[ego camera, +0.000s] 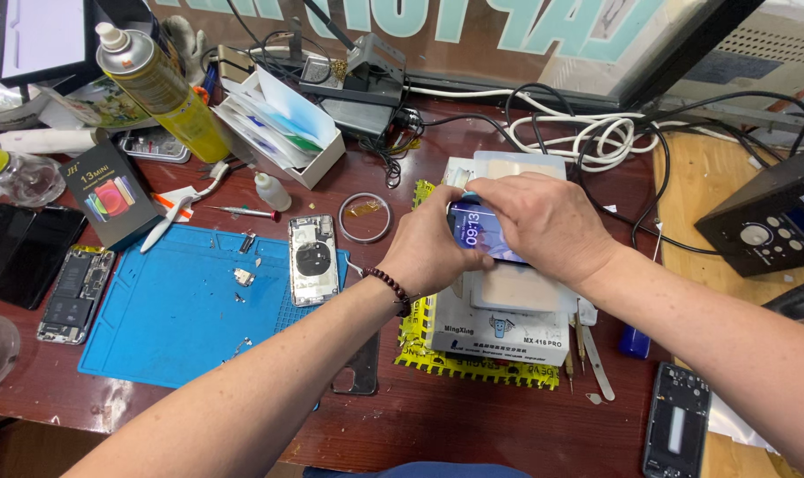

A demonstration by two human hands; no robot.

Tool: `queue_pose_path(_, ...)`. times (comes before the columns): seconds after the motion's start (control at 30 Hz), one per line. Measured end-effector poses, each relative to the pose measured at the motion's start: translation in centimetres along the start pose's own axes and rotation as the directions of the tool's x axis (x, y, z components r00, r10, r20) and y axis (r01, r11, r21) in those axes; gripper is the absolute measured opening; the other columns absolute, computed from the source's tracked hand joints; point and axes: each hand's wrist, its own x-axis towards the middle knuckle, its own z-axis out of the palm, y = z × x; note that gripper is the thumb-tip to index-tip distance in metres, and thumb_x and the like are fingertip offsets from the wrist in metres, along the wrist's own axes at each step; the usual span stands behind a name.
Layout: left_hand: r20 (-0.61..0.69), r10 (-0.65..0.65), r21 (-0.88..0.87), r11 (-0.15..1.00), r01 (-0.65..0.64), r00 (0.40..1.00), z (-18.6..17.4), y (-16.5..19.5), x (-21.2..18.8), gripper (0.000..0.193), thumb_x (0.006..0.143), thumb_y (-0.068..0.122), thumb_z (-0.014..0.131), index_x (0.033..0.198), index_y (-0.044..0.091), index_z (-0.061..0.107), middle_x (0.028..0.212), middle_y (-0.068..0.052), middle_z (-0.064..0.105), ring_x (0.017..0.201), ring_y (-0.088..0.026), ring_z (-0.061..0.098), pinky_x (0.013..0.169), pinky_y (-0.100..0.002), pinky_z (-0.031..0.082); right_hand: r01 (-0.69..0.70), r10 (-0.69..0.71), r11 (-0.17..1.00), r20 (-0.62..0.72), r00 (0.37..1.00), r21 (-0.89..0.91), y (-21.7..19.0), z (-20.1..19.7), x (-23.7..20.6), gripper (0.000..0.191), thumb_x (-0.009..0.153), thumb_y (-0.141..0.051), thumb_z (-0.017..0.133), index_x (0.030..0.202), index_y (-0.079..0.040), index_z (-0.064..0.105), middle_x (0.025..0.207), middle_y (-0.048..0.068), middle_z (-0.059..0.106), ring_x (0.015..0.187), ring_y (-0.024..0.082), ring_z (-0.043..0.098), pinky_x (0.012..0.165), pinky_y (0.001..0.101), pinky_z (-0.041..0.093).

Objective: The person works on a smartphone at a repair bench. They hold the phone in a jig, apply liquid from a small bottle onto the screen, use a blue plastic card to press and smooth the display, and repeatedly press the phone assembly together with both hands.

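Observation:
Both my hands hold a smartphone [474, 232] with a lit screen, over a white heating-plate machine [499, 327] that stands on a yellow mat [415, 350]. My left hand [433, 252] grips the phone's left side; a dark bead bracelet [391, 289] is on that wrist. My right hand [543, 221] covers the phone's top and right side, fingers curled over it. Most of the phone is hidden under my hands.
A blue work mat [172, 310] at left carries an opened phone housing [311, 261] and small parts. Further things: a yellow spray can [167, 93], a white box [282, 124], a tape ring [365, 217], tweezers [595, 358], cables [588, 133], a black station [769, 221], dismantled phones [74, 292].

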Motion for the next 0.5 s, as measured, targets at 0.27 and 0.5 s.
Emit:
queue_pose_path(0.27,-0.003,-0.038,-0.002,0.999,0.038,0.999,-0.2,0.6,-0.2,0.086,0.058,0.026,0.095,0.131,0.006,0.055,0.107,-0.015,0.076,0.104,-0.026,0.074,0.091,-0.037,0.058,-0.157,0.155,0.987,0.131,0.979,0.012,0.5,-0.2,1.3,0.022,0.088,-0.015,0.070,0.109,-0.014,0.077,0.091,0.016,0.075,0.084,0.037,0.071,0.073,0.0451,0.056)
queue_pose_path(0.5,0.007,-0.026,-0.014,1.000,0.026,1.000,-0.2,0.6,-0.1,0.086,0.058,0.025,0.095,0.131,0.006,0.054,0.107,-0.013,0.076,0.104,-0.024,0.075,0.091,-0.036,0.058,-0.303,0.277,0.948,0.220,0.935,0.094,2.0,0.2,2.8,0.022,0.084,-0.017,0.073,0.105,-0.014,0.079,0.088,0.018,0.074,0.083,0.039,0.072,0.075,0.0466,0.056)
